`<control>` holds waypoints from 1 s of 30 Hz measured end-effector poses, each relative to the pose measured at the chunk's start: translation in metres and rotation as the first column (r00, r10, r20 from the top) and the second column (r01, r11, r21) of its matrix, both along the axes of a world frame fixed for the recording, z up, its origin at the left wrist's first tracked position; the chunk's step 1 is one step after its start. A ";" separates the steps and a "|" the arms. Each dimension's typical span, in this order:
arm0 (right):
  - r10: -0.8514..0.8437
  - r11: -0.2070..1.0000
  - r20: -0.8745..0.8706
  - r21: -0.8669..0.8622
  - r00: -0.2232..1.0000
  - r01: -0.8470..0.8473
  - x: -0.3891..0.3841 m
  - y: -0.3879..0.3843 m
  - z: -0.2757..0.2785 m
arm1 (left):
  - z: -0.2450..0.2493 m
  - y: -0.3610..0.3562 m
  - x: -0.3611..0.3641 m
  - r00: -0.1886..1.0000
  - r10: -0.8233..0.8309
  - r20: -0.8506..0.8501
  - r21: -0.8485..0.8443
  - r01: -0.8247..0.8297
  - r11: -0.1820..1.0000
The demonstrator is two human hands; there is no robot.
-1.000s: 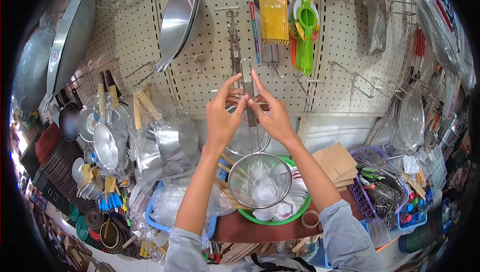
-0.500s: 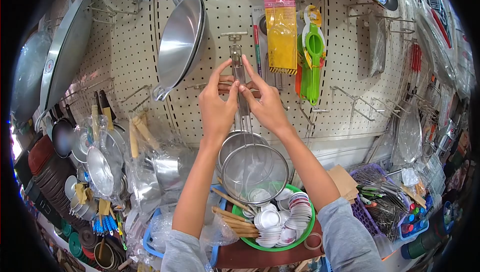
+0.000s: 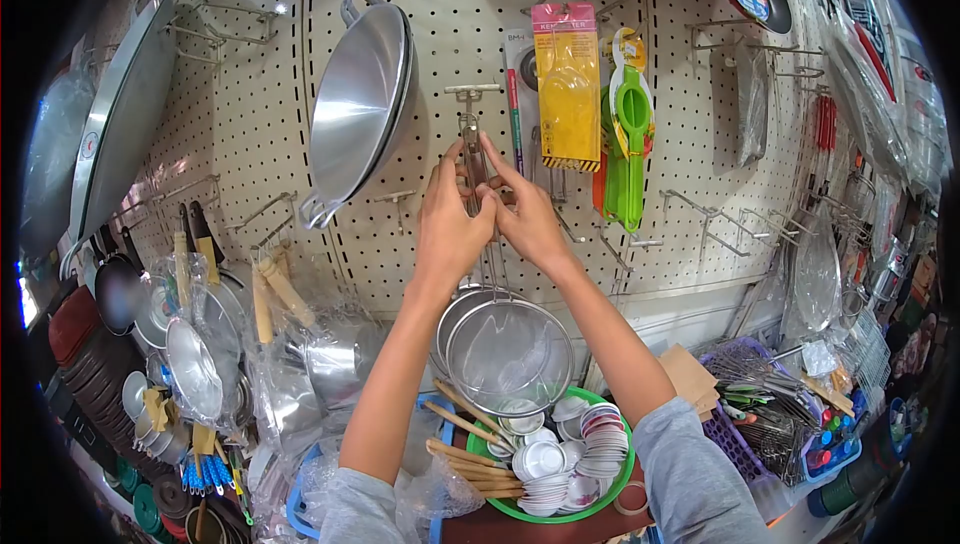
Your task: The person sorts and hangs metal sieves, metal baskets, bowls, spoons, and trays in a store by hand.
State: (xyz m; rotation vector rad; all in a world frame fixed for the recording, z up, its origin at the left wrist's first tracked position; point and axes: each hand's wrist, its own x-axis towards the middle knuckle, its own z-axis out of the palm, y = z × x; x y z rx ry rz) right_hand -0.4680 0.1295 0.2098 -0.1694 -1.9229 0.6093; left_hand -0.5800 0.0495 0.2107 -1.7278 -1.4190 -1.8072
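Two round wire-mesh strainers (image 3: pixel 510 354) hang down one in front of the other, their long metal handles upright. My left hand (image 3: pixel 450 224) grips the handles from the left, thumb bent inward. From the right, my right hand (image 3: pixel 528 219) pinches them too, with its index finger stretched up along the side. Both thumbs nearly meet in front. The handle tops lie just under the crossbar of a metal peg hook (image 3: pixel 472 90); whether they are on its prong is hard to make out. My fingers hide part of the handles.
A steel wok (image 3: pixel 360 94) hangs to the left. Yellow-carded packaging (image 3: pixel 567 84) and a green squeezer (image 3: pixel 628 144) hang to the right. Below stand a green basin (image 3: pixel 628 469) of small dishes and a purple basket (image 3: pixel 725 444) of utensils. Bagged pans (image 3: pixel 330 344) crowd the lower left.
The view has tilted up slightly, so the wall items sit lower. My hands and the strainers have shifted a little down relative to the hook, the grip staying on the handles.
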 end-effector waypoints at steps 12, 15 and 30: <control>-0.117 0.993 -0.045 0.024 0.992 0.118 -0.020 0.029 -0.009 | -0.008 0.033 -0.021 0.988 0.101 -0.121 -0.065 -0.109 0.992; -0.178 0.983 -0.052 0.044 0.983 0.181 -0.023 0.031 -0.010 | -0.006 0.038 -0.025 0.984 0.129 -0.126 -0.088 -0.141 0.986; -0.256 0.960 -0.169 0.070 0.952 0.270 -0.030 0.039 -0.009 | 0.002 0.038 -0.023 0.996 0.037 -0.078 -0.130 -0.047 0.990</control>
